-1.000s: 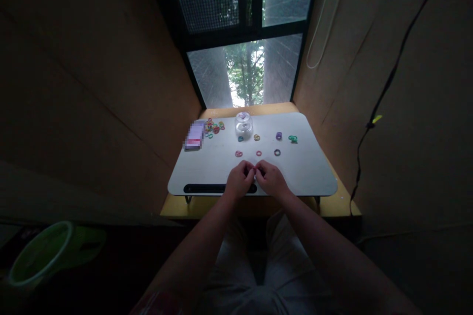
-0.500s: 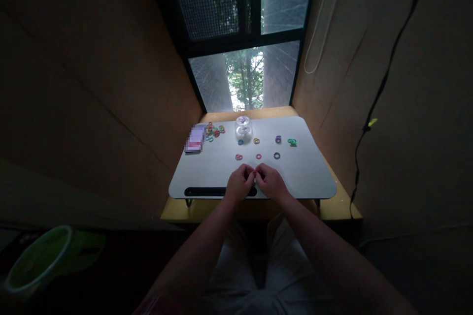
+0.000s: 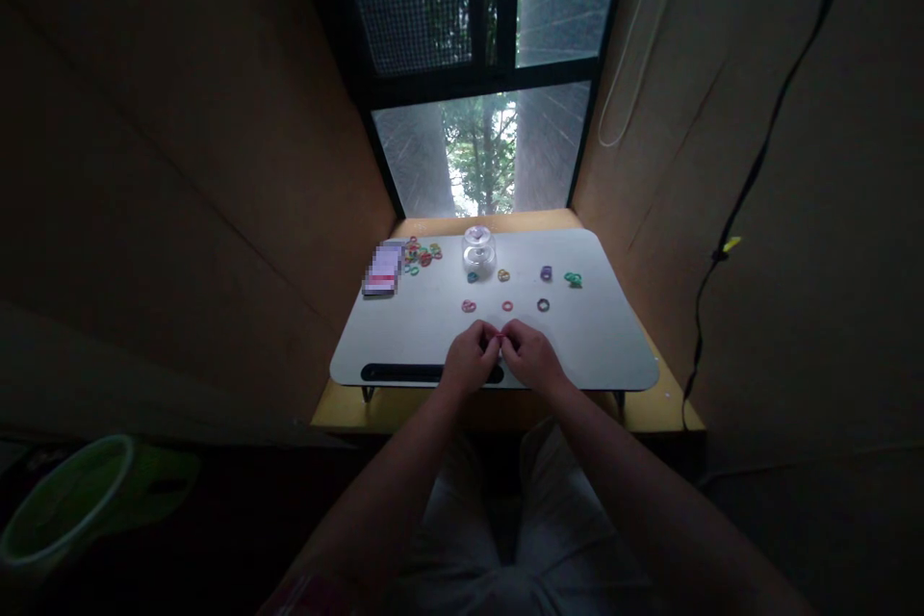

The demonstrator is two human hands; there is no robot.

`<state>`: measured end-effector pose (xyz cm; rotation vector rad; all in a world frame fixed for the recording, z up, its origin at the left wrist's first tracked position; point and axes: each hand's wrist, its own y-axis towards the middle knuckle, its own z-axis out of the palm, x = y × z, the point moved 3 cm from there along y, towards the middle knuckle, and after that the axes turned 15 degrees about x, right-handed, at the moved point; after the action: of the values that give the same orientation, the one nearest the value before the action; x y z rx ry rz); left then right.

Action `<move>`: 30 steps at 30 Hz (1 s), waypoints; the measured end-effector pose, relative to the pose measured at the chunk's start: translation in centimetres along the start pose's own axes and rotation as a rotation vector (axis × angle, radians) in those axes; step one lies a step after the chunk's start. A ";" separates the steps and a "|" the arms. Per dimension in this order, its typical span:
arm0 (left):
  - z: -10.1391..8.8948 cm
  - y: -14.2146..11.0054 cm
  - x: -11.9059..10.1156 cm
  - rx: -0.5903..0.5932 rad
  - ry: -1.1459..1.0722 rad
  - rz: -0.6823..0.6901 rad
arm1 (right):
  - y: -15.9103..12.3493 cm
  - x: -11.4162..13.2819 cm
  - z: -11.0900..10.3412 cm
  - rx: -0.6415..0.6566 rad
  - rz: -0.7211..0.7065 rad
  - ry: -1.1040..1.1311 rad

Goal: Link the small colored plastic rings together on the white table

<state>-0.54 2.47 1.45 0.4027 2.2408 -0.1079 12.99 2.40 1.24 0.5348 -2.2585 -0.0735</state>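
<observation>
My left hand (image 3: 468, 358) and my right hand (image 3: 532, 354) meet above the near part of the white lap table (image 3: 404, 332). Pinched between their fingertips is a small red hair tie (image 3: 500, 336), mostly covered by the fingers. Just beyond lie pink hair ties (image 3: 469, 306), a single red-pink hair tie (image 3: 507, 306) and a dark grey one (image 3: 543, 305). Farther back are blue (image 3: 473, 277), yellow (image 3: 503, 275), purple (image 3: 547, 273) and green (image 3: 573, 279) hair ties in separate small groups.
A clear jar (image 3: 478, 253) stands at the back middle. To its left are a mixed pile of hair ties (image 3: 424, 256) and a phone-like object with a blurred screen (image 3: 384, 268). A black slot (image 3: 397, 372) runs along the near edge. A green basket (image 3: 72, 500) sits lower left.
The view has shifted slightly. Both hands keep their pinch on the red hair tie, with little visible movement; the things on the table stay in place.
</observation>
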 end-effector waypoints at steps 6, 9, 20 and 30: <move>-0.1 -0.2 -0.2 0.006 -0.009 0.021 | -0.1 0.1 0.0 0.005 -0.001 0.002; -0.1 -0.3 -0.3 0.007 -0.002 0.019 | -0.1 0.2 -0.1 0.005 0.001 -0.005; -0.2 -0.3 -0.2 0.013 -0.001 0.025 | -0.1 0.2 0.0 0.010 0.000 0.000; -0.1 -0.2 0.0 0.007 0.000 0.033 | 0.0 0.2 0.0 0.006 0.004 -0.014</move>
<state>-0.68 2.33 1.45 0.4431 2.2335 -0.0981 12.89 2.29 1.34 0.5347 -2.2739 -0.0690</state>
